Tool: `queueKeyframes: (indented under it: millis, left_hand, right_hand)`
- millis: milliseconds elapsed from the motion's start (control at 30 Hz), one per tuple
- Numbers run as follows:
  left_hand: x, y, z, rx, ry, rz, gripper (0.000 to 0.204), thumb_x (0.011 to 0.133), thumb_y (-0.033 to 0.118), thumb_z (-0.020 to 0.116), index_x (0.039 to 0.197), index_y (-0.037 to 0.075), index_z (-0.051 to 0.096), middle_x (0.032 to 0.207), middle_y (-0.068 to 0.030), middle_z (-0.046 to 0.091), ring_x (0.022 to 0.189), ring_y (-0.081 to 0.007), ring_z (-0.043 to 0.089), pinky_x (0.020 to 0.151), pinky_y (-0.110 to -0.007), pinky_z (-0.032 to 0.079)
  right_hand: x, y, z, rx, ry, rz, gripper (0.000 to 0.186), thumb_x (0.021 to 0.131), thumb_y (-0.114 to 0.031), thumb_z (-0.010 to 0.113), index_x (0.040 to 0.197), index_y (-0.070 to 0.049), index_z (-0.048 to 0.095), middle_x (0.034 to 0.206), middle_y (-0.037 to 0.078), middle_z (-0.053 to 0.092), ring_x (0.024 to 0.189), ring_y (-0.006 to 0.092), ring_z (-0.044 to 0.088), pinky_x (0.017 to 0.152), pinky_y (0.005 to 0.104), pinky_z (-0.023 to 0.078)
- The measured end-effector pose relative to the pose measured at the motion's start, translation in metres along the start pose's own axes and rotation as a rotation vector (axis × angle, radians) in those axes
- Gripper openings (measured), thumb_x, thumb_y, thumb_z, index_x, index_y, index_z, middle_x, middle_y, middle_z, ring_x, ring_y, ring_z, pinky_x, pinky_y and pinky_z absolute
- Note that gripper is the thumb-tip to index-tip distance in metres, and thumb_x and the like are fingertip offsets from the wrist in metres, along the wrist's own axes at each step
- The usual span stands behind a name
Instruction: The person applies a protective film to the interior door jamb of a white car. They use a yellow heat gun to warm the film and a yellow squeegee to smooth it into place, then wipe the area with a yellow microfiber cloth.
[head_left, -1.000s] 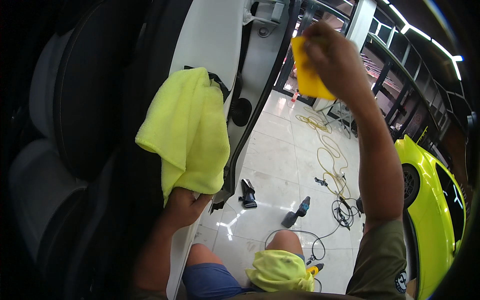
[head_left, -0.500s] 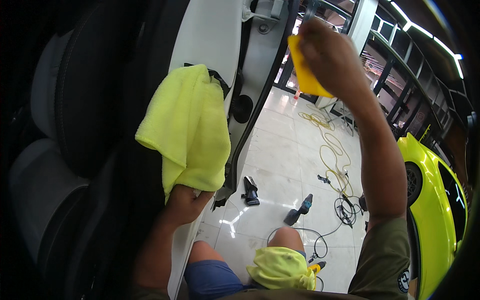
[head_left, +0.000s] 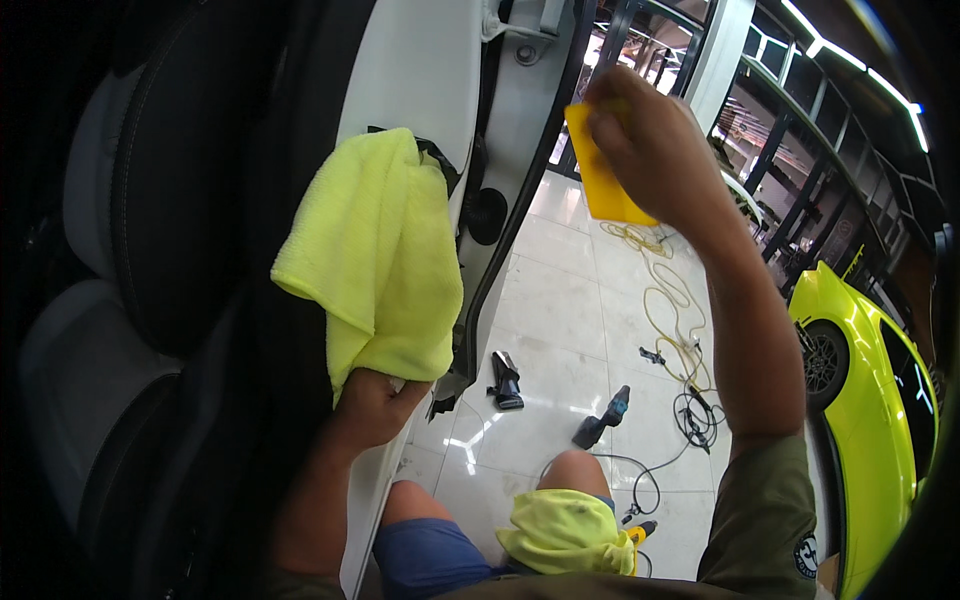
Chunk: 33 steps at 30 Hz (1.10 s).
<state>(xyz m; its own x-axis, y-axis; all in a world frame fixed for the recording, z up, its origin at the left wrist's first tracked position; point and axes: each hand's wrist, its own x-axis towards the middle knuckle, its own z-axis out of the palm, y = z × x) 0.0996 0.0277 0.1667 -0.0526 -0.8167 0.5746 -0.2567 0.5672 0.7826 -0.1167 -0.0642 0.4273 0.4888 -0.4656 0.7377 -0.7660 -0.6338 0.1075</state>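
A fluffy lime-yellow microfibre cloth (head_left: 375,250) hangs over the white door-opening frame of a car (head_left: 415,75). My left hand (head_left: 375,410) is closed on its lower end, with part of the fingers hidden under the fabric. Up at the right, my right hand (head_left: 645,140) pinches a flat, stiff yellow card-like squeegee (head_left: 605,185) and holds it in the air, apart from the car. A second lime-yellow cloth (head_left: 565,532) lies draped over my right thigh.
A dark car seat (head_left: 170,230) is at the left. Two dark handheld power tools (head_left: 507,380) lie on the tiled floor (head_left: 545,300), near a coiled black cable (head_left: 697,418) and a yellow hose (head_left: 660,275). A yellow-handled tool (head_left: 640,533) is beside my leg. A lime-green car (head_left: 870,450) stands at the right.
My right hand has come down a little with the yellow squeegee in it. My left hand and the cloth have stayed in place.
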Motion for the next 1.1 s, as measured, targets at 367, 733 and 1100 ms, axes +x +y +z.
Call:
queueKeyframes:
  millis: [367, 733, 1100]
  left_hand:
    - [0.001, -0.011, 0.011, -0.008, -0.001, 0.010, 0.030, 0.088, 0.002, 0.064, 0.118, -0.001, 0.059, 0.113, -0.0102, 0.064, 0.106, -0.0192, 0.060, 0.093, -0.034, 0.047]
    - [-0.014, -0.022, 0.001, -0.144, -0.026, -0.174, 0.022, 0.089, 0.002, 0.060, 0.111, -0.001, 0.061, 0.098, -0.0072, 0.064, 0.089, -0.0168, 0.063, 0.081, -0.033, 0.051]
    - [0.073, 0.107, 0.049, 0.651, 0.115, 0.115, 0.026, 0.089, 0.008, 0.062, 0.112, -0.003, 0.062, 0.097, -0.0107, 0.064, 0.089, -0.0188, 0.062, 0.084, -0.030, 0.050]
  right_hand:
    - [0.013, 0.012, -0.001, 0.073, 0.183, -0.034, 0.026, 0.089, -0.016, 0.049, 0.108, -0.001, 0.060, 0.087, 0.025, 0.067, 0.082, 0.0347, 0.069, 0.072, 0.0420, 0.055]
    - [-0.210, 0.058, 0.109, 0.932, -0.250, 0.584, 0.025, 0.089, -0.018, 0.059, 0.107, -0.002, 0.053, 0.095, 0.018, 0.063, 0.086, 0.0317, 0.064, 0.074, 0.0418, 0.051]
    - [-0.409, 0.070, 0.285, 2.427, 0.119, 1.713, 0.037, 0.084, -0.014, 0.058, 0.116, 0.003, 0.054, 0.111, 0.015, 0.060, 0.103, 0.0317, 0.061, 0.097, 0.0494, 0.049]
